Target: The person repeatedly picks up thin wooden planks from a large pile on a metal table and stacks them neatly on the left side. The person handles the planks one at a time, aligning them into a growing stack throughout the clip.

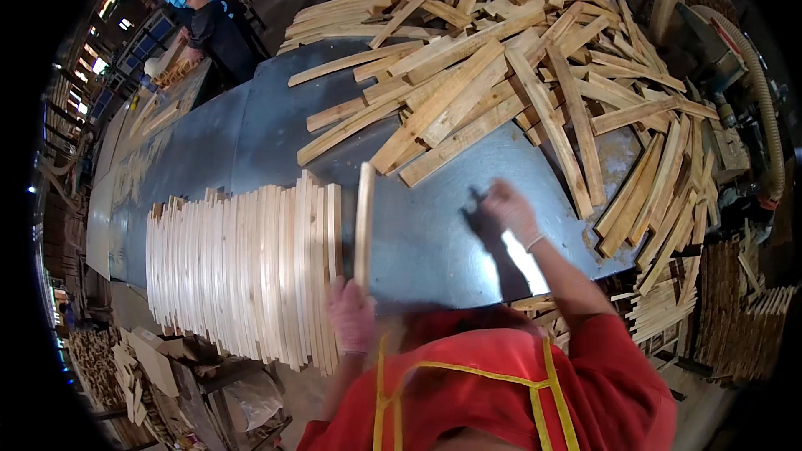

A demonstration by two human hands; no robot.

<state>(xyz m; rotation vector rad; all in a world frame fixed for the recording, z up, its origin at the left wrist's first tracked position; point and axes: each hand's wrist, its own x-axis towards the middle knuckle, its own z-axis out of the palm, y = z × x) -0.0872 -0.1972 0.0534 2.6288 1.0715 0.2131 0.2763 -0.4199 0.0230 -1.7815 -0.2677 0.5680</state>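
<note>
My left hand point(351, 316), in a light glove, is closed round the near end of a wooden strip point(363, 221). That strip points away from me, just right of a long row of pale wooden strips point(242, 263) set side by side. My right hand point(508, 210), also gloved, is over the bare metal tabletop point(426, 242); motion blurs its fingers, so their state does not show. Beyond it lies a large loose heap of wooden slats point(468, 92), some pointing toward me.
A person point(196, 0) in a blue top works with wood at the far left end of the table. A ribbed hose point(764, 108) hangs at the right. Stacked slats point(735, 305) stand low at the right. A cardboard box point(154, 359) lies at the lower left.
</note>
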